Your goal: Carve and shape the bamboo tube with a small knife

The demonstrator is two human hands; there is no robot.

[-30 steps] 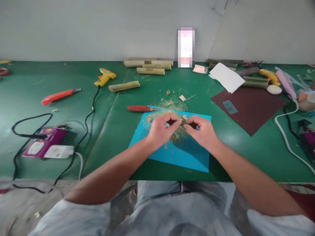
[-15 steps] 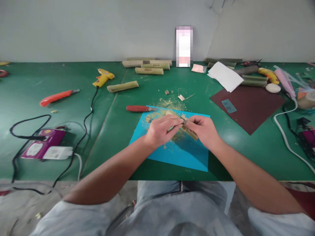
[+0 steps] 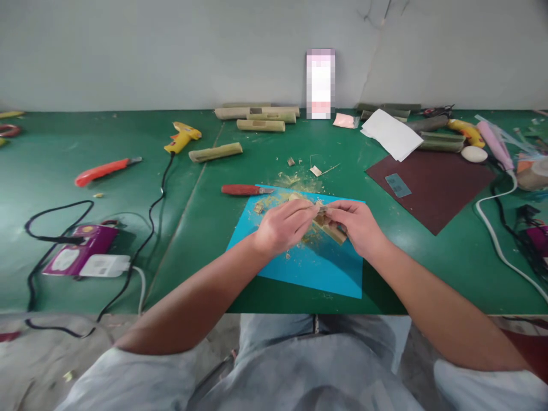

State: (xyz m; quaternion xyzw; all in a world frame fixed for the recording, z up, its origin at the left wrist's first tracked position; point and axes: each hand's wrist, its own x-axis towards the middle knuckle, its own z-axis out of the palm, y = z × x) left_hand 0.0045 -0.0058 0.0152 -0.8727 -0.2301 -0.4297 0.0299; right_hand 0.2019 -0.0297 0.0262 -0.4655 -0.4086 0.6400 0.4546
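Observation:
Fingertips of my left hand and my right hand meet above a blue sheet. Both are closed on a small flat piece, greyish and mostly covered by the fingers; its kind is unclear. Just beneath them a split bamboo tube with a cut-out lies slantwise on the sheet, partly hidden by my hands. Bamboo shavings and dust spread around it. A red-handled carving knife rests at the sheet's upper left corner, its blade pointing right.
Left on the green table are a red utility knife, a yellow glue gun and a purple box with cables. Bamboo tubes line the back. A brown sheet and white paper lie right.
My fingers have shifted slightly around the small piece, and more of the bamboo tube's cut-out shows. The whole view has moved a little; the tools stay put.

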